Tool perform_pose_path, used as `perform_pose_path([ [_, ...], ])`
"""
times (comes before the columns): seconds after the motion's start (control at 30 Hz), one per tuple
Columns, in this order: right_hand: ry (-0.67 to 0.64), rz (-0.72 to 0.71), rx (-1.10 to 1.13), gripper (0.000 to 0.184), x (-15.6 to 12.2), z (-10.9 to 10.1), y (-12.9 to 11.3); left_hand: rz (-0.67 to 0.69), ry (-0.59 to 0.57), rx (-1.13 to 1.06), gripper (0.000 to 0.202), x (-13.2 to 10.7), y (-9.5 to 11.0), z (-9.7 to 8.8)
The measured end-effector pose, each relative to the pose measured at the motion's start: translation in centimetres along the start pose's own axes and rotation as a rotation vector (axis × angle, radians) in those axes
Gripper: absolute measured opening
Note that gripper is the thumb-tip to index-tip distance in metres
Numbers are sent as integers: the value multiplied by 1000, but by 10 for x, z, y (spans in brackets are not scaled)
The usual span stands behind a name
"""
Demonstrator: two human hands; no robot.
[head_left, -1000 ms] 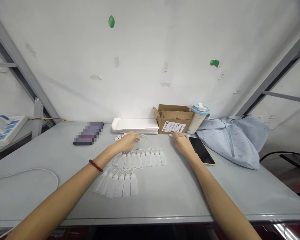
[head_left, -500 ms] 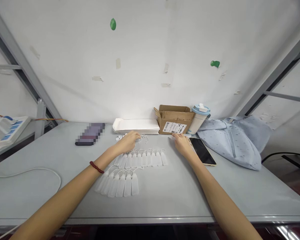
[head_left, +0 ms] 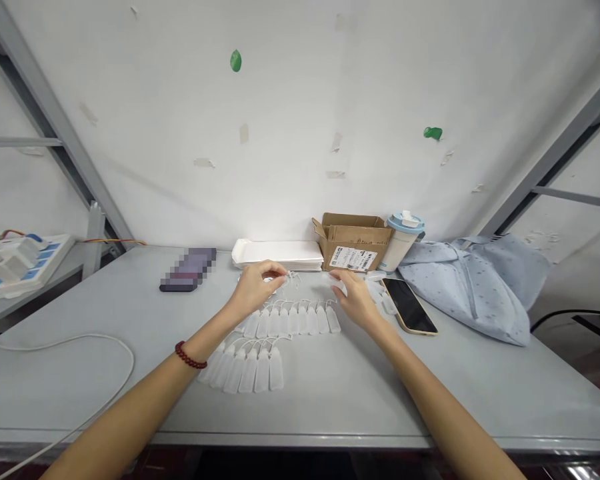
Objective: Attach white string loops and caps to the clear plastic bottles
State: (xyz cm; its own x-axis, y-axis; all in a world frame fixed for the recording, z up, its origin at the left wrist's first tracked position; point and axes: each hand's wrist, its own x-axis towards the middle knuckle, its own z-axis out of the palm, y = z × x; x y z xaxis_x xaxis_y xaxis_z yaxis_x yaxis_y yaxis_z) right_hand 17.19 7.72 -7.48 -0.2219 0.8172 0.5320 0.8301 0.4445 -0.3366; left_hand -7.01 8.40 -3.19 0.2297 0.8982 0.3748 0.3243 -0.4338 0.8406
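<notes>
My left hand (head_left: 255,285) is closed, thumb and forefinger pinching what looks like a thin white cord; the small loose white cords (head_left: 294,280) lie right beside its fingertips. In my right hand (head_left: 356,297) a translucent plastic sleeve (head_left: 338,284) is held between thumb and fingers. More clear sleeves (head_left: 387,301) lie behind that hand. Between and below my hands, translucent white tags with cord loops lie in two rows, a back row (head_left: 303,321) and a front row (head_left: 247,371). Small white round pieces by my left hand are mostly hidden.
A stack of white envelopes (head_left: 280,255), an open cardboard box (head_left: 357,241) and a lidded cup (head_left: 401,243) stand along the wall. A phone (head_left: 410,307) and a blue cloth bag (head_left: 460,287) are at right. At left are a dark, blurred-out object (head_left: 187,270) and a white cable (head_left: 115,340).
My left hand has lifted from the loose white pieces with its fingers pinched. My right hand has drawn back toward me and now holds a translucent sleeve. The view has shifted slightly.
</notes>
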Motion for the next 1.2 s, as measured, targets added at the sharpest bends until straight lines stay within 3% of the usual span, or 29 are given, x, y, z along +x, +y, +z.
perform_pose_path([
  [0.13, 35, -86, 158, 27, -7, 1, -25, -155, -30, -208, 20, -8, 11, 4],
  [0.27, 31, -101, 243, 25, -12, -4, -43, -203, -125, -406, 18, -16, 17, 9],
  [0.53, 3, -51, 360, 23, -15, -10, -58, -308, -206, -588, 20, -20, 17, 14],
  [0.83, -36, 16, 468, 20, -16, -12, -63, -365, -125, -601, 19, -20, 15, 15],
  [1.2, -151, 272, 866, 23, -12, -15, -65, -310, -198, -546, 20, -18, 16, 11],
])
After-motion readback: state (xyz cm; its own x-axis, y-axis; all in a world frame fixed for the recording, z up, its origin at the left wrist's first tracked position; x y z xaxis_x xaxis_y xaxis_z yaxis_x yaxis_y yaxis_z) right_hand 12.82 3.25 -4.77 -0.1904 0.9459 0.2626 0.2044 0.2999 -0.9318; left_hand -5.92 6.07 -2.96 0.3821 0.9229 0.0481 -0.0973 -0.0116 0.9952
